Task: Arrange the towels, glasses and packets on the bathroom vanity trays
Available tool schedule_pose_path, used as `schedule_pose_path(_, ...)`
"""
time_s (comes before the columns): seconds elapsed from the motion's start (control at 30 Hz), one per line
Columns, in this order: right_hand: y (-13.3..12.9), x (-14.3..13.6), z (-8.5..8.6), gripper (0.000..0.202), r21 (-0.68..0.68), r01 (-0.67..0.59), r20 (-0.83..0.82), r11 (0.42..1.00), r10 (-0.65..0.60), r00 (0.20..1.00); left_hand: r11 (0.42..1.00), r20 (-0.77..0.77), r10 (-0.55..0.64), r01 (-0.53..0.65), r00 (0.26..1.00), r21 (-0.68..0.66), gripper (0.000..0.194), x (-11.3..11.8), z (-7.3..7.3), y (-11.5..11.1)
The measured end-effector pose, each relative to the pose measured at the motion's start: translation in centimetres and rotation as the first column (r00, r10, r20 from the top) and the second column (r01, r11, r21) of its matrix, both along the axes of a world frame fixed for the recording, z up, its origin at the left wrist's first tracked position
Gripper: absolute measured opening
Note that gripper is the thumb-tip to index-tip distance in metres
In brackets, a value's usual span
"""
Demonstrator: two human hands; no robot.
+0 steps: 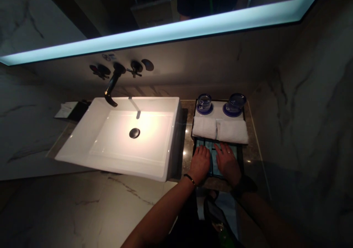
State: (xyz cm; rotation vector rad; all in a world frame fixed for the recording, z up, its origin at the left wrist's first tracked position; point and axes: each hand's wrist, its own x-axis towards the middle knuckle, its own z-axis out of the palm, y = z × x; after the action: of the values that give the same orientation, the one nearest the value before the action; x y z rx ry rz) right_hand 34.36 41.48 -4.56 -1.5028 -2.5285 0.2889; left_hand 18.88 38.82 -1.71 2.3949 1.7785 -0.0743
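My left hand (200,163) lies over the left part of a dark compartmented tray (241,159), its fingers side by side on the light-blue flat packets (210,145) there. On the tray's right part, my right hand (228,164) rests with its fingers apart, touching another light-blue packet (216,167). What is under both palms is hidden. Just behind my fingertips, two rolled white towels (233,131) lie side by side on a raised white tray top (217,112).
Two glasses (204,101) stand upside down or upright, I cannot tell, on blue coasters (233,112) behind the towels. A white basin (110,156) is to the left, under a dark wall tap (112,88). A lit mirror edge (165,29) runs above.
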Motion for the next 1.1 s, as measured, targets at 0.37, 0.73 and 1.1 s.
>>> schedule_pose_path(0.37, -1.5, -0.9, 0.4, 0.044, 0.051, -0.188, -0.060, 0.981, 0.191, 0.980, 0.992, 0.133, -0.108, 0.116, 0.985, -0.058, 0.018, -1.2, 1.6, -2.4)
schedule_pose_path(0.73, -1.5, 2.1, 2.5, 0.033, 0.103, -0.105, -0.143, 0.989, 0.119, 0.983, 0.977, 0.079, -0.160, 0.169, 0.984, -0.127, 0.011, -0.8, 1.1, -3.6)
schedule_pose_path(1.1, -1.4, 7.7, 1.0, 0.040, 0.140, 0.283, -0.356, 0.949, -0.218, 0.909, 0.987, 0.080, -0.082, 0.092, 0.993, -0.133, 0.012, -1.0, 1.5, -0.4)
